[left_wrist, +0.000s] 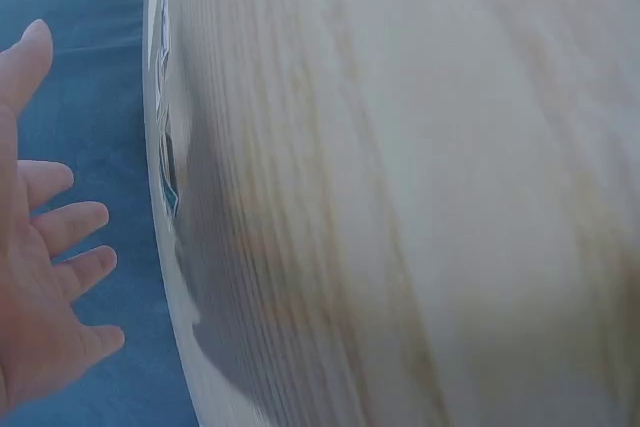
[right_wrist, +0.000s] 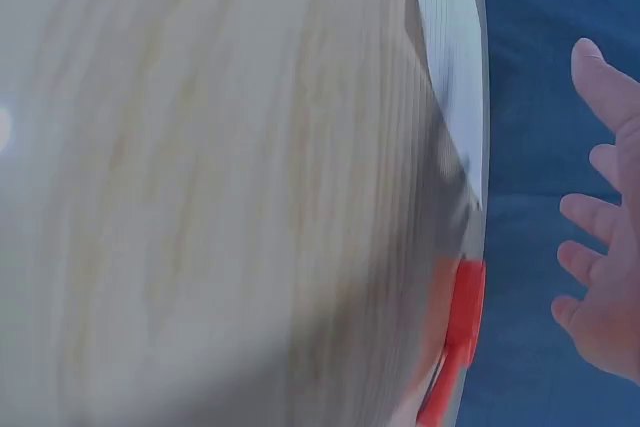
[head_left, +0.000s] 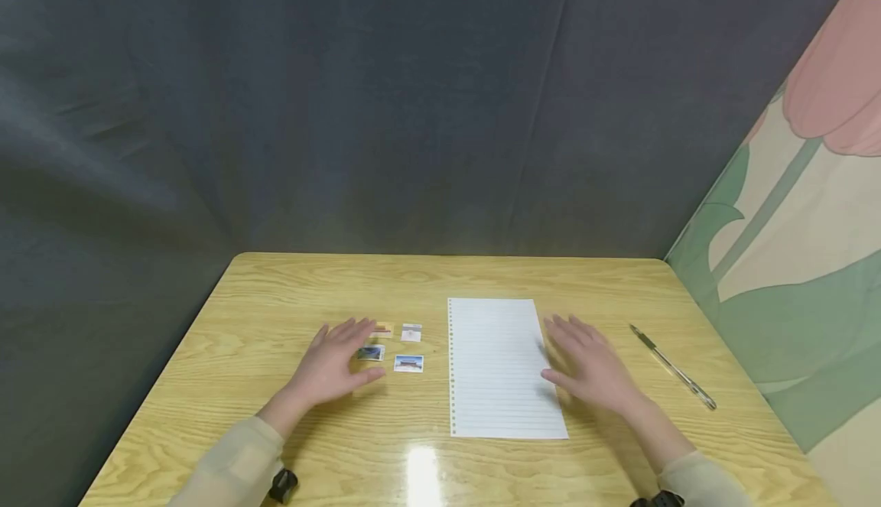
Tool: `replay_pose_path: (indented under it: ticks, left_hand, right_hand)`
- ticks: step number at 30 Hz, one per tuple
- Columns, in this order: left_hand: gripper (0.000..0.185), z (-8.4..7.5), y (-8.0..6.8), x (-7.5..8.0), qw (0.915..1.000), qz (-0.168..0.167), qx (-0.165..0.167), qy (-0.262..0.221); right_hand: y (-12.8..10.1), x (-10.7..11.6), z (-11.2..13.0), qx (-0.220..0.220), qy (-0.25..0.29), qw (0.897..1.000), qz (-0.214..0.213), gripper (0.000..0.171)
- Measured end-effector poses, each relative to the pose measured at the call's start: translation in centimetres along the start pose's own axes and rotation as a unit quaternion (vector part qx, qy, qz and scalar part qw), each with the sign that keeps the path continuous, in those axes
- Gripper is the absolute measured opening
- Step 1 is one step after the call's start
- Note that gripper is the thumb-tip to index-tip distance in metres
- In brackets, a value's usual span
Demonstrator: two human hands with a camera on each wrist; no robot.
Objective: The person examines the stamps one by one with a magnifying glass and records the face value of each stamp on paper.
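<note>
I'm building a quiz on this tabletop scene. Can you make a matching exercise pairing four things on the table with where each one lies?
Things:
1. lined paper
2. pen
3. small picture cards
4. right hand

Places:
A. at the far right of the table, lying at a slant
B. left of the sheet, by the left hand
C. over the sheet's right edge
D. in the middle of the table, punched holes on its left side

Pairs: 1-D, 2-A, 3-B, 4-C

A pen [head_left: 672, 366] lies on the wooden table [head_left: 275, 293].
</note>
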State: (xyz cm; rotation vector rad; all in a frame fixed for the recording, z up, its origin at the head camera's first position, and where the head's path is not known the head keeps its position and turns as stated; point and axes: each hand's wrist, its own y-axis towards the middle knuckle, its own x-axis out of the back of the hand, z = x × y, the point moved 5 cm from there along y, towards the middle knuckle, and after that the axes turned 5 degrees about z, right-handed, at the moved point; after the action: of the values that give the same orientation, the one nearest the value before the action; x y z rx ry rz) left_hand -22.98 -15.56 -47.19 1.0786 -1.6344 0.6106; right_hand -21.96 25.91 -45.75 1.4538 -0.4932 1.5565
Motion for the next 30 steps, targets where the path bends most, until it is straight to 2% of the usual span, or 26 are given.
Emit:
replay_pose_path:
  ticks: [6,16,21,30]
  left_hand:
    - [0.079,0.3,-0.2,0.7,0.9994,-0.027,0.002,-0.024]
    - [0.075,0.7,-0.6,1.2,0.9943,-0.048,0.011,-0.095]
    - [0.073,1.1,-0.7,1.1,0.9891,-0.049,0.026,-0.136]
    - [0.067,2.3,-0.7,0.7,0.9767,-0.058,0.055,-0.199]
  right_hand:
    - [-1.1,1.3,-1.4,0.003,0.057,0.997,-0.058,0.074]
    - [-2.8,3.3,-3.0,-0.017,0.078,0.991,-0.108,0.073]
    - [-3.7,3.8,-3.9,-0.051,0.098,0.987,-0.115,0.067]
    - [-5.2,3.0,-6.3,-0.128,0.153,0.977,-0.074,0.064]
